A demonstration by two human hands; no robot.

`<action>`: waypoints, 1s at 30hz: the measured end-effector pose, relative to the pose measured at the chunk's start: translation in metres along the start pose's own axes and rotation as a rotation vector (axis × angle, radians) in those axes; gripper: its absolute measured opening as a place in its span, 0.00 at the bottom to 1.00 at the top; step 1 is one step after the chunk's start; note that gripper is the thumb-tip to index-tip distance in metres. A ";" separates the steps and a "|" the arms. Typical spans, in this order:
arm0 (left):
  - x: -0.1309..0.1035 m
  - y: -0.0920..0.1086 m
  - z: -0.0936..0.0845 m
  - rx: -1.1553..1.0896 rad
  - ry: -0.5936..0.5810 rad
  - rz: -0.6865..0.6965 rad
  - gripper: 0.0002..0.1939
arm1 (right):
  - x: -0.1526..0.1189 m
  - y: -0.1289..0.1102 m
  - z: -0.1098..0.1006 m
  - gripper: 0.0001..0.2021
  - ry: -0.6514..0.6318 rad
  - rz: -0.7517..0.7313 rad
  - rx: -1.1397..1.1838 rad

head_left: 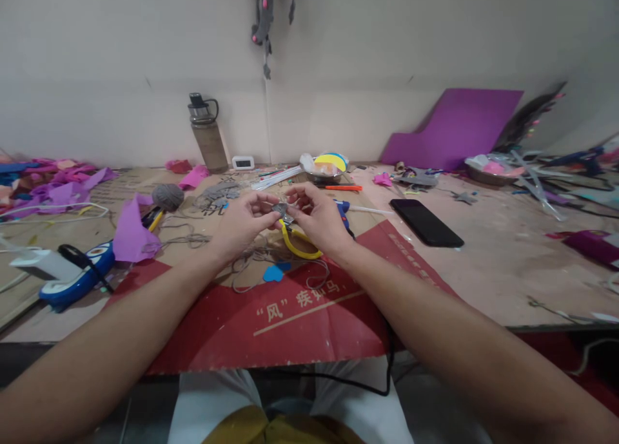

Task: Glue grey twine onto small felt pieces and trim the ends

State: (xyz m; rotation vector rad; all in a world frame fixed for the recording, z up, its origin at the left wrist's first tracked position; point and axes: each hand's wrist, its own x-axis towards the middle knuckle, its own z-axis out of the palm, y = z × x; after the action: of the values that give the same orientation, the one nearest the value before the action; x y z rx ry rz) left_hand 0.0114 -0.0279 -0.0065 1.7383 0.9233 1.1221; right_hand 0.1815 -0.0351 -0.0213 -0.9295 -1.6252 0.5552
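Observation:
My left hand (247, 218) and my right hand (319, 215) meet above the red and brown cardboard (290, 331). Between their fingertips is a small grey piece (280, 209), which looks like felt; both hands pinch it from either side. Yellow-handled scissors (302, 247) lie just below the fingers, their blades partly hidden. Thin grey yarn (242, 263) loops across the cardboard near a blue cut-out piece (274, 273). Behind my right hand shows a blue glue gun (343, 213), partly covered, with a white stick extending from it.
Left are a grey yarn ball (167, 197), purple felt (134, 231) and a blue power strip (80, 289). A bottle (209, 138) and small white clock (242, 163) stand by the wall. Right lies a black phone (426, 223); a purple sheet (454, 128) leans behind it.

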 end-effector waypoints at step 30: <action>0.004 0.003 -0.003 -0.387 -0.036 -0.331 0.08 | -0.001 0.001 0.008 0.07 -0.096 0.509 0.448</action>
State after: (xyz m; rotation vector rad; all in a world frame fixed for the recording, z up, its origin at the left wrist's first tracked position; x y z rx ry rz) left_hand 0.0099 -0.0243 -0.0020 1.2363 0.8668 0.9710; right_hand 0.1743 -0.0343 -0.0245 -0.9802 -1.2587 1.2730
